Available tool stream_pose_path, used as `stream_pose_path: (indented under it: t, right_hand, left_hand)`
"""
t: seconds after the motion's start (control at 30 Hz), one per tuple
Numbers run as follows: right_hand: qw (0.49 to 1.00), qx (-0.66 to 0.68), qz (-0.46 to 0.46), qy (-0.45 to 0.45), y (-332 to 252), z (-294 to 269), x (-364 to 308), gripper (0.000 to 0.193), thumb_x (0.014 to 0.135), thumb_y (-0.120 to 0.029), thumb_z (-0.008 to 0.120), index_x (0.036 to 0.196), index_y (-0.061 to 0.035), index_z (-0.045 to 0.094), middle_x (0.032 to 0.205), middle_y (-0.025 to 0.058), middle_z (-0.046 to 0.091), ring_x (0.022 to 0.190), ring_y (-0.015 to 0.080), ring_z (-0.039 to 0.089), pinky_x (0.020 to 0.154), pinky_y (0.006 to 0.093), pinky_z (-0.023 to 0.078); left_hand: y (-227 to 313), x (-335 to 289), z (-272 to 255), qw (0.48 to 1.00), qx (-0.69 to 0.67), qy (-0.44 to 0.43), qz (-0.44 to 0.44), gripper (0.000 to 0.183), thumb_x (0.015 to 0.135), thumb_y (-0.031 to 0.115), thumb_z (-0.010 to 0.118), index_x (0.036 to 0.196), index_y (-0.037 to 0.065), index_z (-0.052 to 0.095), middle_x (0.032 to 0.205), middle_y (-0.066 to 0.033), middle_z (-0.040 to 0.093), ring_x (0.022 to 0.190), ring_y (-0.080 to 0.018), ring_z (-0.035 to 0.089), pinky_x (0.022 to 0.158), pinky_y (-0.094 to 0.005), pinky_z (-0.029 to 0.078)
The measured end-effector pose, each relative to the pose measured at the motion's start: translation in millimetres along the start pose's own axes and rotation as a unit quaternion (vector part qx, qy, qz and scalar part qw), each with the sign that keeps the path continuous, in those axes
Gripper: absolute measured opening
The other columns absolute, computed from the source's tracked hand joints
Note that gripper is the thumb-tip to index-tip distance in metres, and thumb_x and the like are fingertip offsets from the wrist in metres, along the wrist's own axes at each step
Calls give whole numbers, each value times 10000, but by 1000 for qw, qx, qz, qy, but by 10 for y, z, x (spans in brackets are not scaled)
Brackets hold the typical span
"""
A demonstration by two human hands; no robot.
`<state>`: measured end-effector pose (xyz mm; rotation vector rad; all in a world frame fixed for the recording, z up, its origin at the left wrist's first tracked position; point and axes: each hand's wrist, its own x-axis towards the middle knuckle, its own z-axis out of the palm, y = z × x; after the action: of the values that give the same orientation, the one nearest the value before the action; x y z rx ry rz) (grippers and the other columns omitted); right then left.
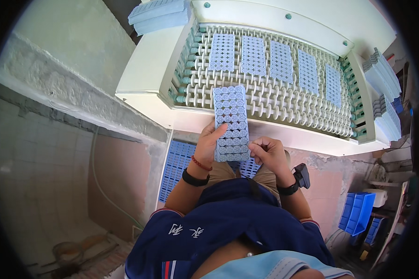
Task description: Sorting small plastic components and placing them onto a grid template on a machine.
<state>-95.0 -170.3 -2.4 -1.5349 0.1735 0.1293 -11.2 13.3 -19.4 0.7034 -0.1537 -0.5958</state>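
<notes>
My left hand (pixel 209 143) grips a stack of light-blue perforated panels (pixel 231 108), its thumb lying over the top face. The stack is long and narrow, with rows of round shapes, and stands out in front of my body at the near edge of the roller conveyor (pixel 277 109). At the stack's lower right corner, my right hand (pixel 268 154) is closed, thumb and forefinger pinched at the edge. Whether one panel is parted from the others there cannot be made out. Several like panels, one being a light-blue panel (pixel 253 56), lie spaced in a row across the white rollers.
More stacked panels (pixel 160 15) rest on the machine's left ledge, and others (pixel 381 76) lean at its right end. A pale wall ledge (pixel 79 88) runs along the left. Below are a blue slotted mat (pixel 176 162) and, at right, blue bins (pixel 357 213).
</notes>
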Motion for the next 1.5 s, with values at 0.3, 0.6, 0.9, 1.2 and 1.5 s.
stream_pose_path:
  t: [0.3,0.6,0.9,1.2,1.5]
  right_hand:
    - [1000,-13,11,0,-15,113,70,154,824,-143,666,760,-12,617,613,-11,579,484,25,502,426,167,377]
    - [999,-49,9,22,15,122,82,161,824,-152,665,800,4,631,615,-10,577,477,28,504,422,169,380]
    - [987,83,-29,131,-12,-268,243,170,863,-155,620,853,15,617,583,9,558,449,51,502,398,173,390]
    - [996,69,-36,41,-119,380,801,186,856,-159,620,854,27,625,590,22,567,481,66,542,417,186,437]
    - [999,-2,-3,-32,-249,365,419,193,841,-177,649,869,13,634,599,11,575,502,49,548,420,174,425]
  left_hand:
    - [103,-62,-58,997,-67,26,-7,309,931,121,457,1194,-40,477,1062,-142,609,926,-205,622,804,-330,518]
    - [6,-73,-170,997,15,67,28,281,923,120,482,1157,-29,531,1056,-118,619,902,-187,622,786,-304,511]
    - [468,-273,-349,995,-55,40,67,404,877,121,467,1216,-96,435,1155,-185,557,1020,-264,577,877,-363,472]
    - [572,-438,-284,995,-37,44,80,319,885,60,493,1176,-71,505,1085,-182,602,958,-253,616,850,-355,499]
    - [423,-315,-194,993,25,82,76,261,890,78,533,1124,-34,557,1033,-119,633,880,-177,624,777,-309,508]
